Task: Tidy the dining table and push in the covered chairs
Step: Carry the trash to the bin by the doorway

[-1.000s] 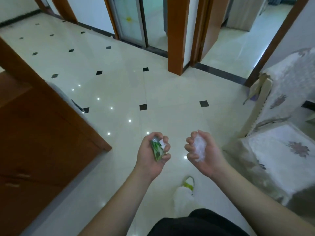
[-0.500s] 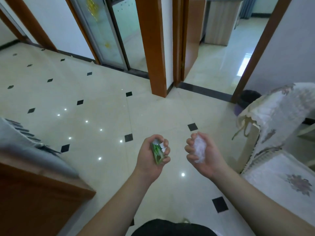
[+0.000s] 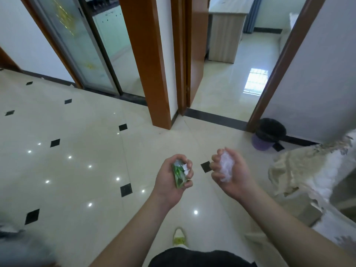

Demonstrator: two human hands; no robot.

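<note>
Two hands, one item each. Left hand (image 3: 173, 176) palm-up over glossy cream tiled floor (image 3: 81, 151), grip clenched round crumpled green-and-white wrapper (image 3: 180, 175). Right hand (image 3: 229, 172) beside it, apart, fingers curled round white scrunched plastic wad (image 3: 226, 167). Black-lined purple waste bin (image 3: 269, 134) beyond, by wall. One lace-covered beige chair (image 3: 316, 174) far right.

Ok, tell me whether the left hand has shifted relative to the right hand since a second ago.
No. The left hand, gripping the green wrapper, sits the same gap from the right hand holding the crumpled white plastic; only the floor behind them has changed as the camera moves.
</note>
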